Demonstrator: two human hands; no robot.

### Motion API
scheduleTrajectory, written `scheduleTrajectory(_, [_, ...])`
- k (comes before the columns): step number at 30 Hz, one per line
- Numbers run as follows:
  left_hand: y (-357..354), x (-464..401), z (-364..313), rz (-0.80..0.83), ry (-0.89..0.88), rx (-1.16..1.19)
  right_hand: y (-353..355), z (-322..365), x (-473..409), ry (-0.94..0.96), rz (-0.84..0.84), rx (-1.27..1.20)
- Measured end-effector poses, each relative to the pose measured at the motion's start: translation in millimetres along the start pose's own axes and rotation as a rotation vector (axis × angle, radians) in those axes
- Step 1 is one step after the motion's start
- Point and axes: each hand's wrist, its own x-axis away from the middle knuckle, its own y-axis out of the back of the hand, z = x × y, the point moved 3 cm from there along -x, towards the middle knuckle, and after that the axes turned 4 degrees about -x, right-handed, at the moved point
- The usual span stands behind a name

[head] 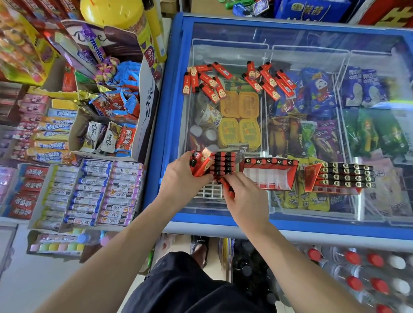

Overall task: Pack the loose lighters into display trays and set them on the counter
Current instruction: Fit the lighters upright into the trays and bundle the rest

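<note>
Slotting lighter (pixel 227 187) into tray (pixel 220 166) (partly filled)

"Dove" on the white carton (pixel 148 103); "mentos" on a roll (pixel 96 47).

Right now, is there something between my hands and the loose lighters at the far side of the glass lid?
Nothing tall: the tray under your hands and the bare glass lid lie before both heaps.

One head-worn wide-angle camera looks steeply down from close above a glass-topped freezer (pixel 302 37), taking in both forearms, shelves of sweets (pixel 56 172) to the left and the floor below.
</note>
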Motion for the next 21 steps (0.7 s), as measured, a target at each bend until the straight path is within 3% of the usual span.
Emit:
scheduleTrajectory(15, [-5, -1, -8, 0.055, 0.008, -0.026, 2, 4, -2, -0.081, -0.048, -0.019])
scheduleTrajectory(21, [-12, -3, -5, 0.018, 0.005, -0.146, 8, 6, -1, -0.170, -0.063, -0.255])
